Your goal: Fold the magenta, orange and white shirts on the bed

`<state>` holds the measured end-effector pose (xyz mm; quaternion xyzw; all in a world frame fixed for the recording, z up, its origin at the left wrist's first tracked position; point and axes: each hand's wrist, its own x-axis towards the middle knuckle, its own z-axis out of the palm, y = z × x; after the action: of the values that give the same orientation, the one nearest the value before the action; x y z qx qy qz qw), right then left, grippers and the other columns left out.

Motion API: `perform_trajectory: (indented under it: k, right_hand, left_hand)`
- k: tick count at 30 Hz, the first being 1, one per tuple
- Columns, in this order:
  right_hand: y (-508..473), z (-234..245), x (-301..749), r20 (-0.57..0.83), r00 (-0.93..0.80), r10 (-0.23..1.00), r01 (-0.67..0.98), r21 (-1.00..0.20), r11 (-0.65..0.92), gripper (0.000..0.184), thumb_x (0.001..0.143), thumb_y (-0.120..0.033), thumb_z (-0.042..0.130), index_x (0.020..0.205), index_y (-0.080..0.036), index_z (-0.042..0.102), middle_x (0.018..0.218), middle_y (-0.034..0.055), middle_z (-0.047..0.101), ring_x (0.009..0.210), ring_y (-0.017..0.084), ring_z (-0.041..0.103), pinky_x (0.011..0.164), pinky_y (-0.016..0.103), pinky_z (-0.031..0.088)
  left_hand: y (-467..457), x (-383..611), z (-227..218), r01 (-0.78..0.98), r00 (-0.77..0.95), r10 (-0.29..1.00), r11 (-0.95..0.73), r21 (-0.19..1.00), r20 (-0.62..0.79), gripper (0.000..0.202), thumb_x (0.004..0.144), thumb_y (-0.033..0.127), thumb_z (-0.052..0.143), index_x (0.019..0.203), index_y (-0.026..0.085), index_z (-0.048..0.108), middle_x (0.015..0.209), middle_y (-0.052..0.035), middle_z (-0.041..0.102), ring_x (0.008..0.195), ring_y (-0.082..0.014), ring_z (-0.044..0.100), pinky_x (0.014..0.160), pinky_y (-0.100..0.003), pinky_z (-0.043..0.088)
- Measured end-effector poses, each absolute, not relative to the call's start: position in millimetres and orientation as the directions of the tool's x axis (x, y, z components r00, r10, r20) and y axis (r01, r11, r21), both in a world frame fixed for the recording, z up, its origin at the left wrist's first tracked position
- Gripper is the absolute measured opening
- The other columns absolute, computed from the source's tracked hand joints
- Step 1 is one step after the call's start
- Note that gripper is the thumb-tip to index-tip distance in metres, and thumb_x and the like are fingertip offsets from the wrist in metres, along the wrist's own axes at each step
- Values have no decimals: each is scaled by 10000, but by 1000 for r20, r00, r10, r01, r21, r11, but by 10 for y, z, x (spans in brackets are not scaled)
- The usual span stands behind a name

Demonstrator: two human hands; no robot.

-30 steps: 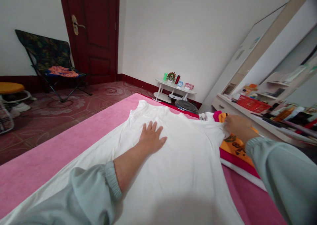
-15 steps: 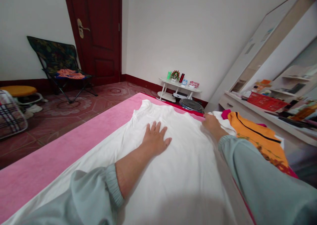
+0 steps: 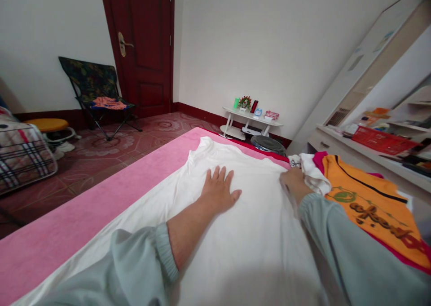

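Note:
A white shirt lies spread over a pink-covered table, its neck end towards the far edge. My left hand rests flat on the upper part of the shirt, fingers spread. At the shirt's right side, my right hand is closed on the fabric edge near the shoulder; its fingertips are partly hidden. Just beyond that hand lies a pile of clothes, with an orange garment with printed lettering and a white cloth.
A dresser with a red basket stands on the right. Against the far wall is a low white stand with small items. A folding chair and a yellow stool are at the left, near a dark red door.
The view has turned a little left, so the room appears shifted right. My right hand has slid slightly nearer along the shirt's right edge. My left hand stays flat on the fabric.

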<state>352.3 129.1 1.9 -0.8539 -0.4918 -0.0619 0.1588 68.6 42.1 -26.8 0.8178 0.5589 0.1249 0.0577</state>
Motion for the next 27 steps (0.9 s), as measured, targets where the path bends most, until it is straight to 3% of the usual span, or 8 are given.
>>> perform_trajectory:
  k: [3,6,8,15,18,22,25,27]
  right_hand:
    - [1037,15,3139,236,406,883,911,-181,-370,666,844,-347,506,1385,14,360,1374,294,433,1286,344,429,975,453,418]
    - [668,-107,2880,204,177,963,979,-139,-150,743,902,-557,352,1488,-127,203,1539,131,246,1417,263,210,1124,486,223]
    - [469,-224,2841,137,123,983,989,-98,-110,725,913,-604,248,1492,-168,216,1558,90,202,1433,266,153,1132,533,161]
    - [339,-350,2934,96,185,978,983,-37,-182,702,918,-618,176,1480,-209,270,1568,70,175,1432,261,154,1123,507,168]
    - [320,-296,2897,80,183,980,983,-34,-180,693,922,-610,172,1479,-210,274,1567,67,179,1430,259,160,1120,500,176]
    - [282,-264,2859,77,194,978,981,-36,-192,689,925,-604,178,1479,-204,271,1564,70,189,1430,255,158,1119,497,173]
    - [271,-265,2858,91,196,976,980,-50,-192,692,923,-605,189,1479,-201,269,1564,70,189,1430,254,152,1120,493,172]
    - [273,-271,2862,92,200,975,979,-60,-195,688,922,-605,194,1475,-205,281,1564,66,190,1430,253,149,1119,491,174]
  left_hand:
    - [433,681,-280,898,347,927,-372,236,144,753,880,646,206,1490,208,252,1569,-107,161,1442,-325,68,1141,-557,51]
    - [435,680,-299,896,344,927,-371,244,147,774,873,661,194,1495,203,239,1569,-110,155,1444,-320,63,1142,-555,45]
    - [435,686,-310,894,345,928,-370,251,141,791,867,677,178,1498,203,230,1569,-105,157,1446,-310,65,1145,-549,50]
    - [723,518,-281,925,293,952,-305,226,84,795,872,687,161,1481,187,267,1570,-83,172,1445,-261,115,1160,-462,124]
    - [1026,304,-265,943,269,960,-280,181,82,706,895,654,187,1452,243,323,1561,-79,216,1433,-284,162,1143,-486,146]
    - [1419,112,-274,949,271,956,-285,135,117,651,924,581,235,1433,192,352,1548,-112,240,1426,-265,180,1136,-445,170]
    - [1641,75,-258,973,170,976,-188,134,134,598,911,587,285,1405,273,404,1537,-102,262,1410,-317,206,1094,-495,229]
    - [1749,65,-221,984,38,988,-63,167,148,526,903,546,350,1368,323,452,1475,-118,359,1348,-353,319,1024,-513,319]
